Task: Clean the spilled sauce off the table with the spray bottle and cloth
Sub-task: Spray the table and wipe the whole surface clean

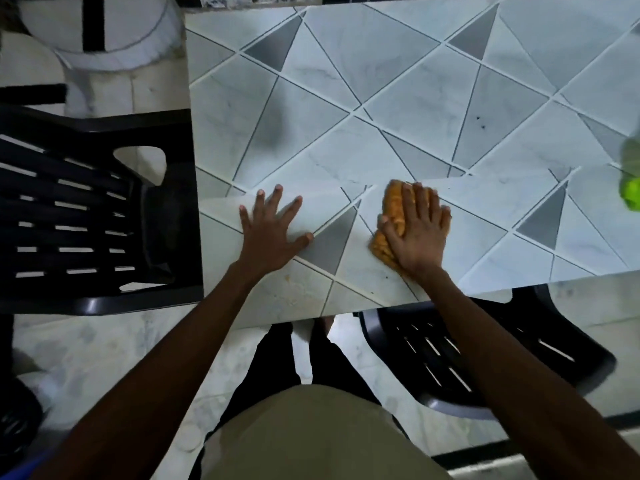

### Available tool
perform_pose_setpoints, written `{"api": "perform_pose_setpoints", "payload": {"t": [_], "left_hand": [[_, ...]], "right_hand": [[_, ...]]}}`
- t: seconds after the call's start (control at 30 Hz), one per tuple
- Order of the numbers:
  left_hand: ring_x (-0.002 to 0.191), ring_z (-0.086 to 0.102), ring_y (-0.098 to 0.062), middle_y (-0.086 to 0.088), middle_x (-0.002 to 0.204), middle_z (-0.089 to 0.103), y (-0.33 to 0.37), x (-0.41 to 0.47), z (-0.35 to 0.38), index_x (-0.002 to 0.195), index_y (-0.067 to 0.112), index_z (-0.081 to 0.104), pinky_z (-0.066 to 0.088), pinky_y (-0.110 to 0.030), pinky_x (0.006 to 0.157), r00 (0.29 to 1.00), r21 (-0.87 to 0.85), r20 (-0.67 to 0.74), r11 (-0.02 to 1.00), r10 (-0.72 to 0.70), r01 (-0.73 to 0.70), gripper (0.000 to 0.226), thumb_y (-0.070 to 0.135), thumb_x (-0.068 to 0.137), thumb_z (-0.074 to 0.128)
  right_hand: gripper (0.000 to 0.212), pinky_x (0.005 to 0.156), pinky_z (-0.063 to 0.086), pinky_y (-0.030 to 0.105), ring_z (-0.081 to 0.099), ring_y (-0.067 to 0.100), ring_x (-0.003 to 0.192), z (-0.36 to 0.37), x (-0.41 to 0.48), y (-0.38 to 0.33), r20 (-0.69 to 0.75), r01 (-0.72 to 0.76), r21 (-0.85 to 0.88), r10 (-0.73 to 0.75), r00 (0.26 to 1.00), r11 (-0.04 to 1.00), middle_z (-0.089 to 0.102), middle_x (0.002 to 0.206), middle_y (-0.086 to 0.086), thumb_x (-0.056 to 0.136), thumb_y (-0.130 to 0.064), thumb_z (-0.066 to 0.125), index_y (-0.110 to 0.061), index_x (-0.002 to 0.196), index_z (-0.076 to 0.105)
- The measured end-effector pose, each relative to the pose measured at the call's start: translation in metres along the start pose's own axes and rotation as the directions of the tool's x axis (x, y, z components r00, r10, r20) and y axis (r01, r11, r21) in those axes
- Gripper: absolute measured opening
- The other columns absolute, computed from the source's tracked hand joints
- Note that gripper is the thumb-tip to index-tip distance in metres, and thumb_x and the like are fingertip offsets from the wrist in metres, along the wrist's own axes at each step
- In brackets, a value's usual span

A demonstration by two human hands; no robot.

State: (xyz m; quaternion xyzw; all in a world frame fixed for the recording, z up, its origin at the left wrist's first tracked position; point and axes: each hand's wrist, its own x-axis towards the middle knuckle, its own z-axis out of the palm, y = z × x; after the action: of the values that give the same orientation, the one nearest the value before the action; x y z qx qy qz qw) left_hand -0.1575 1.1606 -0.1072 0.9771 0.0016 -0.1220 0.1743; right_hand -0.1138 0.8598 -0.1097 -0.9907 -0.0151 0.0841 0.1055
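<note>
An orange cloth [393,209] lies flat on the table [381,98], near its front edge. My right hand [417,230] presses down on the cloth with straight fingers, covering most of it. My left hand [272,226] rests flat on the bare tabletop to the left of the cloth, fingers spread. A faint yellowish smear [294,284] shows on the table near the front edge, below my left hand. At the right edge of the view a green spray bottle [632,174] stands on the table, blurred and partly cut off.
A black plastic chair [86,209] stands at the table's left side. Another black chair [485,351] sits under the front edge, to the right of my legs. A white round object [104,36] is on the floor at the far left.
</note>
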Motion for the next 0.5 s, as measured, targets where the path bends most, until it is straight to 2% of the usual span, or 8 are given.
{"api": "perform_pose_setpoints", "payload": {"t": [0.1,0.23,0.37,0.43,0.5], "left_hand": [[0.151,0.001,-0.036,-0.005,0.165,0.006,-0.002,-0.001,0.006,0.154,0.038,0.020,0.003,-0.067,0.113,1.000,0.049,0.013,0.999,-0.022,0.021,0.091,0.085,0.077,0.032],[0.151,-0.006,-0.035,-0.004,0.166,-0.001,-0.004,0.001,0.006,0.155,0.039,0.013,-0.001,-0.067,0.113,0.999,0.058,0.038,0.998,-0.035,0.033,0.095,0.087,0.075,0.028],[0.151,-0.009,-0.033,-0.001,0.165,-0.006,-0.005,0.003,0.006,0.155,0.040,0.009,-0.002,-0.066,0.115,0.998,0.073,0.057,0.997,-0.040,0.036,0.095,0.086,0.074,0.027],[0.151,-0.011,-0.032,0.001,0.165,-0.008,-0.003,0.003,0.005,0.155,0.042,0.007,-0.003,-0.064,0.115,0.996,0.059,0.077,0.997,-0.049,0.045,0.094,0.085,0.074,0.028],[0.151,-0.012,-0.031,0.002,0.165,-0.010,-0.003,0.002,0.005,0.154,0.043,0.006,-0.004,-0.063,0.116,0.995,0.047,0.081,0.998,-0.052,0.048,0.093,0.084,0.074,0.030]], "right_hand": [[0.077,0.121,0.011,0.059,0.010,0.031,0.155,0.009,-0.062,-0.002,-0.001,-0.014,-0.026,0.014,1.000,1.000,0.016,0.168,0.000,0.095,-0.066,0.033,-0.025,0.160,0.019],[0.073,0.121,0.011,0.059,0.010,0.034,0.154,0.031,-0.102,-0.060,0.019,0.242,-0.059,-0.241,0.970,0.969,0.015,0.168,0.004,0.098,-0.060,0.032,-0.023,0.160,0.020],[0.065,0.119,0.017,0.059,0.018,0.033,0.153,0.031,-0.064,-0.074,0.052,0.442,-0.038,-0.440,0.896,0.896,0.025,0.165,0.004,0.100,-0.055,0.036,-0.026,0.158,0.028],[0.063,0.119,0.016,0.060,0.018,0.032,0.153,0.025,-0.037,-0.045,0.032,0.343,-0.029,-0.342,0.939,0.939,0.025,0.166,0.001,0.100,-0.053,0.036,-0.028,0.158,0.028],[0.064,0.122,0.008,0.059,0.012,0.030,0.155,0.014,-0.017,0.003,0.011,0.103,-0.001,-0.103,0.995,0.995,0.019,0.167,-0.002,0.100,-0.055,0.031,-0.030,0.159,0.024]]}}
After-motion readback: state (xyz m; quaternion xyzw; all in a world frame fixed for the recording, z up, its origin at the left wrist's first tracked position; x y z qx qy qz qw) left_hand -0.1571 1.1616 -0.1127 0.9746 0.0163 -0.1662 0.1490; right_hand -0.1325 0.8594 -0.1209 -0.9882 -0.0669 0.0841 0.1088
